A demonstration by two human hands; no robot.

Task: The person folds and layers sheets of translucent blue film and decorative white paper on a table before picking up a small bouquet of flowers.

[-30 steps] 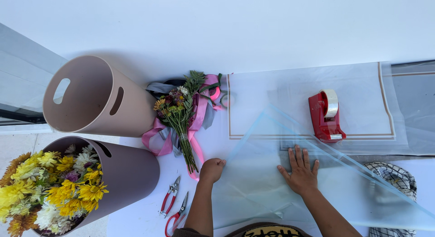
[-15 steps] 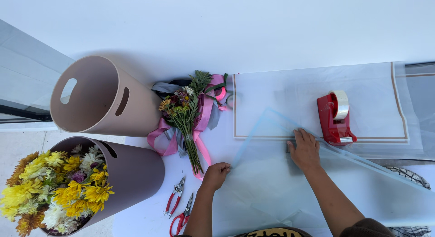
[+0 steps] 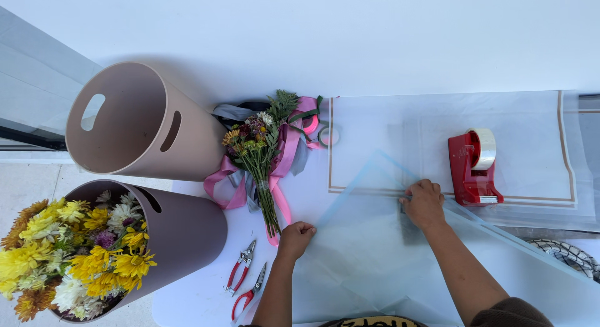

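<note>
left hand (image 3: 296,235) fisted on clear sheet (image 3: 369,252) edge | right hand (image 3: 425,204) pinching it (upper edge)

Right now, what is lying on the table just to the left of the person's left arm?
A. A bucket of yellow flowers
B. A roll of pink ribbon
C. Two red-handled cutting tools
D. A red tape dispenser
C: two red-handled cutting tools lie side by side on the white table beside the left arm, while the red tape dispenser stands far off beyond the right hand.
</note>
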